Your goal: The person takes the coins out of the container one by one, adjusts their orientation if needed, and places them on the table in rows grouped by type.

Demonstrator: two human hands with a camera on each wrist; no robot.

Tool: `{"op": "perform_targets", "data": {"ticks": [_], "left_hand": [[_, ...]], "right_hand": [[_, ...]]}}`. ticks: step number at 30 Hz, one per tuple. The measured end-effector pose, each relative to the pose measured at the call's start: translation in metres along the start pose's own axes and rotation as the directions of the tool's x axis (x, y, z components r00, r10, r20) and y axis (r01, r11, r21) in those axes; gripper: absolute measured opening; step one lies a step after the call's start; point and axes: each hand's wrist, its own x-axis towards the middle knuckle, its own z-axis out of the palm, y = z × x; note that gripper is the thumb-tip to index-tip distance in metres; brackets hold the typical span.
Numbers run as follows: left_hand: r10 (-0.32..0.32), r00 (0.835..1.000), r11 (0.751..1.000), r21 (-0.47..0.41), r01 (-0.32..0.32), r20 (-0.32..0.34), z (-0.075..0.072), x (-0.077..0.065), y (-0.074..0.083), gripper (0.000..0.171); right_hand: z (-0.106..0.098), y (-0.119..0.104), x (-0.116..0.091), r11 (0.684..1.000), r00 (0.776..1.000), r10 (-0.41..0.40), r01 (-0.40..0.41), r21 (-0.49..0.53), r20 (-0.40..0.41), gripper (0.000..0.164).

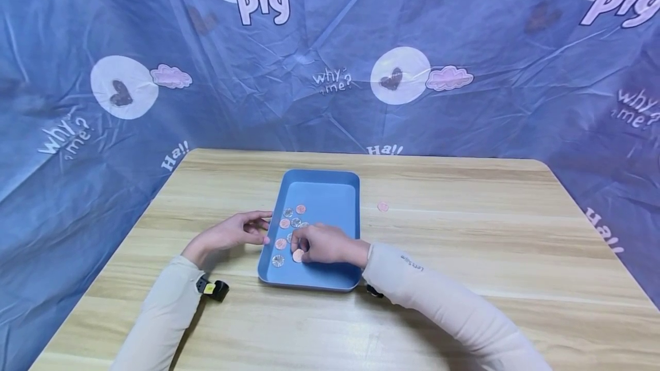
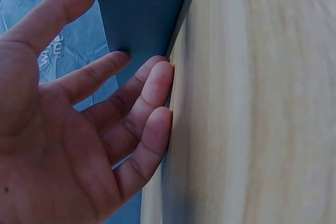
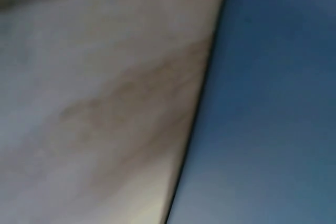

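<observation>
A blue rectangular tray (image 1: 322,185) lies on the table, with several silver and copper-coloured coins spread over its left part. My right hand (image 1: 327,244) reaches in over the right side, fingers curled down, and pinches a copper-coloured coin (image 1: 298,255) between thumb and fingertips close over the tray floor. Beside it are a silver coin (image 1: 278,260) and another copper-coloured coin (image 1: 281,244). Against the tray's outer left wall (image 2: 147,9), my left hand (image 2: 79,135) rests with loosely bent fingers. The right wrist view shows only the tray's blue side (image 3: 273,108) and blurred wood.
One more copper-coloured coin (image 1: 382,206) lies on the wooden table (image 1: 454,233), to the right of the tray. A blue printed cloth (image 1: 330,33) hangs behind and along both sides of the table. Black wrist straps show at both sleeves.
</observation>
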Motion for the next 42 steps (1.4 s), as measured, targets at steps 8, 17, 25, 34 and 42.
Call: {"op": "perform_targets", "data": {"ticks": [8, 17, 25, 34, 42], "left_hand": [[-0.002, 1.000, 1.000, 0.000, 0.002, 0.004, 0.000, -0.001, 0.003, 0.077], [-0.012, 1.000, 1.000, -0.001, 0.012, -0.002, 0.001, -0.003, 0.003, 0.077], [-0.021, 1.000, 1.000, 0.014, 0.021, -0.011, 0.002, -0.001, 0.002, 0.078], [-0.032, 0.999, 0.999, 0.020, 0.032, -0.016, 0.002, 0.000, 0.003, 0.079], [-0.034, 0.999, 0.999, 0.015, 0.035, -0.016, 0.002, 0.000, 0.002, 0.079]], "right_hand": [[0.000, 0.004, -0.004, 0.988, 1.000, -0.013, 0.009, 0.154, 0.027, 0.012], [-0.004, 0.010, -0.010, 0.858, 0.996, 0.036, -0.074, 0.509, 0.085, 0.017], [-0.015, 0.010, -0.015, 0.767, 0.990, 0.069, -0.133, 0.628, 0.126, 0.019], [-0.025, 0.010, -0.024, 0.742, 0.990, 0.083, -0.138, 0.656, 0.114, 0.024], [-0.040, 0.021, -0.032, 0.749, 0.992, 0.114, -0.127, 0.650, 0.062, 0.024]]}}
